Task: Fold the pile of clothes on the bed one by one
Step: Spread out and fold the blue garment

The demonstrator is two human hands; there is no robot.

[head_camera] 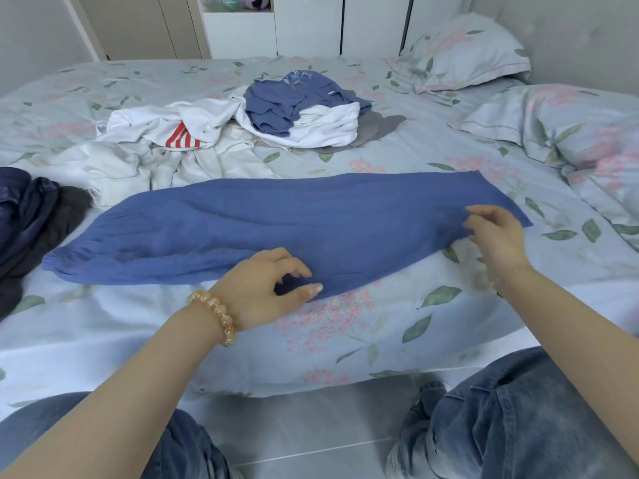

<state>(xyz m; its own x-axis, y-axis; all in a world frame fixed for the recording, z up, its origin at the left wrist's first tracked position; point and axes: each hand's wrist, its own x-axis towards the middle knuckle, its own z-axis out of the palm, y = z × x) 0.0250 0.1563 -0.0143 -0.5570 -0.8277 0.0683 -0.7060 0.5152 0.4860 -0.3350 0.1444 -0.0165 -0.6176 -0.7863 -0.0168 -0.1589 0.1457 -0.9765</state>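
Floral bedding covers the bed (345, 340), and on its near part a blue garment (276, 223) lies spread flat, long side running crosswise in front of the person. It looks like thin, crinkled woven cloth: light, limp, and likely to sag or crease wherever it is not supported, with nothing stiff or breakable in it. Its gathered, elastic-looking end lies far out beyond the left hand.

The left hand (266, 292) pinches the near edge of the cloth between thumb and curled fingers, so it is grasping the garment at a bulge in the hem. The right hand (494, 236) rests at the other end, fingers bent over the corner; whether it has really closed on the fabric or only touches it I cannot tell. For a clean fold, corners and hems seem the best places to hold, since a grip mid-panel would just bunch the cloth.

Beyond both hands, well apart from the garment, sits the unfolded pile (242, 122) of white, blue and grey clothes. Past the left hand's outer side lies a dark garment (27, 216). Pillows (466, 53) lie beyond the right hand.
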